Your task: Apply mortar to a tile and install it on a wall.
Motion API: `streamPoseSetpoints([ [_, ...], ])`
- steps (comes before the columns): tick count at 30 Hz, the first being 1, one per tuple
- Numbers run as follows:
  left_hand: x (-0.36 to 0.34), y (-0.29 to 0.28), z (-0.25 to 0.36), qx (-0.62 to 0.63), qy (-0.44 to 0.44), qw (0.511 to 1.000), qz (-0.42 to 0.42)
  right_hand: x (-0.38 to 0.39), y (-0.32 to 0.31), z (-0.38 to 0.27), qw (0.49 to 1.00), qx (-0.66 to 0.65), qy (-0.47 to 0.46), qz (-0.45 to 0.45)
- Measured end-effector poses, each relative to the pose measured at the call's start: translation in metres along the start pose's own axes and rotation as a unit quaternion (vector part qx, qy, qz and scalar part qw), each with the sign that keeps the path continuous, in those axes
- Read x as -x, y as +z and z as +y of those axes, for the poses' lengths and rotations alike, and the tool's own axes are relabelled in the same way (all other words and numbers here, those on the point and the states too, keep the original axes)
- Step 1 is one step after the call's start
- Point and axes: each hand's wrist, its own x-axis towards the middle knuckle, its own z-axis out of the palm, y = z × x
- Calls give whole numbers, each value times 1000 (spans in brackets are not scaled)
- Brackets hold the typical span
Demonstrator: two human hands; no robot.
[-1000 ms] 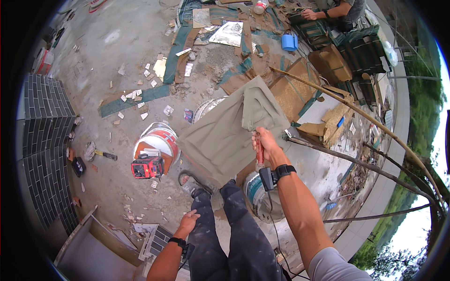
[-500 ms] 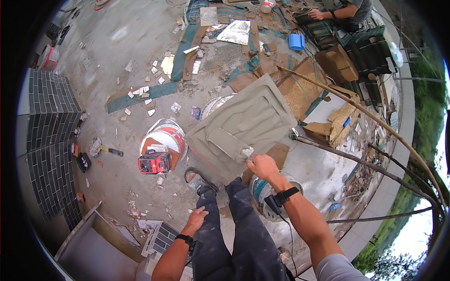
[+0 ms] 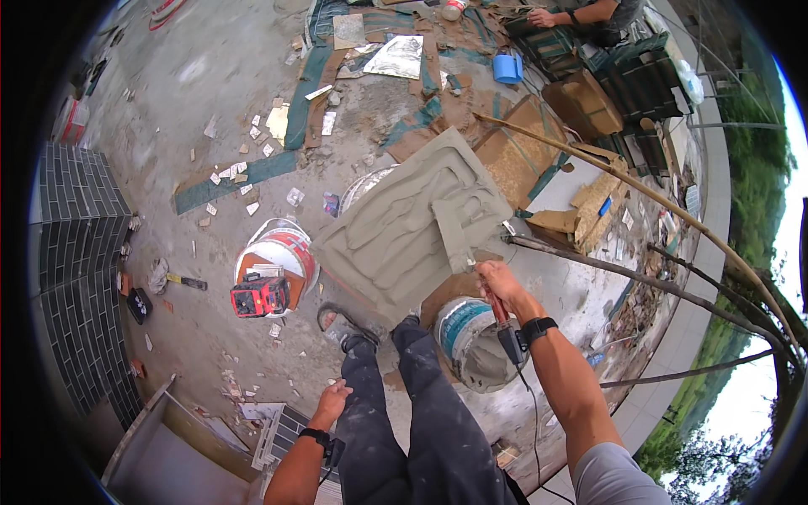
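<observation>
My right hand (image 3: 502, 288) is closed round the reddish handle of a flat trowel (image 3: 453, 236). Its mortar-coated blade lies on the near right part of a large rectangular slab (image 3: 379, 227), spread with wet grey mortar in wavy ridges. The slab is raised above the floor, with part of a bucket (image 3: 369, 183) showing past its far left edge. Beneath my right wrist stands a white and teal bucket (image 3: 471, 337) with grey mortar in it. My left hand (image 3: 332, 402) hangs beside my left leg with loosely bent fingers, apart from any object.
A red-and-black device (image 3: 259, 296) sits on a red-and-white bucket (image 3: 295, 244) at left. Wooden poles (image 3: 640, 185) slant across the right. Tile scraps (image 3: 231, 172) and cardboard (image 3: 522, 147) litter the floor. A co-worker's hand (image 3: 543, 17) shows at far right, near a blue jug (image 3: 507, 69).
The trowel has moved right over the mortar, and its blade has turned. More ridges show on the slab's left. My right hand has shifted right; the mortar bucket below is more visible.
</observation>
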Motion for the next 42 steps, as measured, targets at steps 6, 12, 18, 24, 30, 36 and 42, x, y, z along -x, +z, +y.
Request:
streamPoseSetpoints([
  [6, 3, 12, 51, -21, 0, 999, -25, 29, 27, 50, 861, 466, -204, 1],
  [12, 3, 6, 68, 41, -5, 999, -8, 19, -42, 21, 755, 605, -201, 157],
  [18, 8, 22, 72, 4, 18, 1000, -10, -5, -126, 21, 911, 359, -78, 187],
  [24, 22, 11, 48, -42, 18, 999, -14, 38, -12, 58, 999, -15, 46, -26],
  [30, 23, 17, 64, -17, -2, 1000, 6, 94, 80, 97, 983, 82, 66, -148],
  [36, 15, -1, 44, -7, -4, 1000, -12, 87, 50, 97, 822, 545, -155, 49],
  [42, 9, 5, 37, -30, 11, 999, -6, 52, -37, 86, 831, 494, -106, 232],
])
